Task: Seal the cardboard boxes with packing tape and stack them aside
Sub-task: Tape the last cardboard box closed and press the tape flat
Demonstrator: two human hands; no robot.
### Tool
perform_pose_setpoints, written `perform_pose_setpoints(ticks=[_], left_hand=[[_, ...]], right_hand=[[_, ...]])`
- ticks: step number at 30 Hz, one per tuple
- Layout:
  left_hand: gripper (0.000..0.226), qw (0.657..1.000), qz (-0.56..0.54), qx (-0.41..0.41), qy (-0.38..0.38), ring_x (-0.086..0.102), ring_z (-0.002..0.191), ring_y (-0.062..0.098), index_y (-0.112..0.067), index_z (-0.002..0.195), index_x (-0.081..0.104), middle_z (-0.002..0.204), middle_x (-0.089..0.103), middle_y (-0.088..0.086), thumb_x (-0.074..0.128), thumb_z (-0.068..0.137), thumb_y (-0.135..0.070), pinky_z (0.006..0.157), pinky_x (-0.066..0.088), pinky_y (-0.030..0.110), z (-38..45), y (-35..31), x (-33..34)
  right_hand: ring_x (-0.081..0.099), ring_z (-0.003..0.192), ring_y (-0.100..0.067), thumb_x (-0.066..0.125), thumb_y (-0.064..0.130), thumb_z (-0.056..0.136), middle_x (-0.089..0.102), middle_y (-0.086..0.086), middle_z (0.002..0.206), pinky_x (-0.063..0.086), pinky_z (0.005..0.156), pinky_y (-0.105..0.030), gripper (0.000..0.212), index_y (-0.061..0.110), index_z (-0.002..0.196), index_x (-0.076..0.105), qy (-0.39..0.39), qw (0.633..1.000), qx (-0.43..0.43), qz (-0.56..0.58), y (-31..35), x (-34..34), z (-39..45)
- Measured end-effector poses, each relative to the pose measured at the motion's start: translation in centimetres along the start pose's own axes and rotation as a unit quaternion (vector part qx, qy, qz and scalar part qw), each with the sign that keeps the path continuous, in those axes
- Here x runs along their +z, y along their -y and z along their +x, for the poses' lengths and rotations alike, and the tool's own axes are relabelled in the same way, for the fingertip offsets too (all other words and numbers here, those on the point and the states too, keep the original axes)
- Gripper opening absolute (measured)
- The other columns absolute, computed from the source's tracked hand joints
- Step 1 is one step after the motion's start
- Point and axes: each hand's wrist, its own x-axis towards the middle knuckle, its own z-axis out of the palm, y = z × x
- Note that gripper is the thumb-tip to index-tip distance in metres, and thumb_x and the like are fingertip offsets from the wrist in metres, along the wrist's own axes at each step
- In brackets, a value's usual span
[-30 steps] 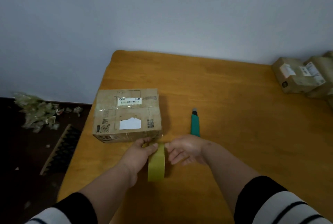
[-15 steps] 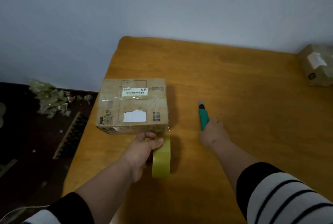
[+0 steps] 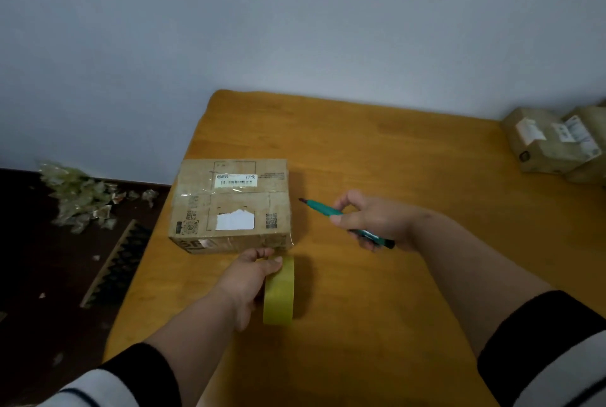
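Note:
A closed cardboard box (image 3: pixel 231 205) with labels and clear tape over its top lies near the left edge of the wooden table (image 3: pixel 377 151). Just in front of it stands a yellow roll of packing tape (image 3: pixel 278 295) on its edge, held by my left hand (image 3: pixel 247 278) with the fingers over its top, close to the box's near side. My right hand (image 3: pixel 377 219) grips a green utility knife (image 3: pixel 323 209) above the table, right of the box, its tip pointing left toward the box.
Two more cardboard boxes (image 3: pixel 554 144) sit at the table's far right edge. On the dark floor to the left lie crumpled tape scraps (image 3: pixel 78 196) and a dark ribbed strip (image 3: pixel 114 262). A pale wall stands behind the table.
My right hand left the tape, reached to the green knife lying on the table, picked it up and now holds it raised. My left hand kept hold of the tape roll.

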Motion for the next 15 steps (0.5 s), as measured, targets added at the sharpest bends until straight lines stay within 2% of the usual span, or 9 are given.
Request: perform_pose_setpoints(ticks=[3,7,10,15], left_hand=[[0.021,1.000,-0.007,0.007,-0.001,0.069,0.082,0.028,-0.021,0.107,0.064,0.092,0.075,0.008,0.069,0.088,-0.013,0.069,0.054,0.038,-0.3,0.0,0.1],[0.022,1.000,-0.017,0.012,-0.008,0.069,0.082,0.029,-0.022,0.105,0.065,0.093,0.075,0.009,0.072,0.087,-0.013,0.073,0.055,0.042,-0.4,0.4,0.2],[0.022,0.999,-0.024,0.016,-0.015,0.069,0.078,0.029,-0.022,0.102,0.064,0.088,0.076,0.008,0.074,0.085,-0.014,0.067,0.056,0.039,-0.4,0.6,0.1],[0.024,0.999,-0.023,0.024,-0.019,0.067,0.081,0.031,-0.022,0.102,0.062,0.095,0.074,0.013,0.075,0.084,-0.014,0.072,0.056,0.045,-0.4,0.8,0.3]], right_hand=[[0.052,0.056,-0.013,0.062,0.039,0.095,0.057,0.000,0.075,0.040,0.052,-0.027,0.024,0.029,0.114,0.053,0.055,0.989,-0.008,-0.135,2.1,0.3,-1.3],[0.055,0.056,-0.012,0.060,0.044,0.094,0.058,0.001,0.078,0.044,0.058,-0.026,0.023,0.028,0.110,0.053,0.057,0.956,0.006,-0.289,3.2,2.0,-1.6],[0.056,0.059,-0.013,0.059,0.044,0.094,0.058,0.001,0.081,0.047,0.063,-0.028,0.024,0.027,0.110,0.053,0.049,0.940,0.021,-0.336,3.3,2.6,-1.4],[0.059,0.066,-0.015,0.056,0.047,0.095,0.054,0.003,0.086,0.044,0.061,-0.029,0.024,0.028,0.110,0.051,0.037,0.929,0.032,-0.366,3.5,3.1,-1.2]])
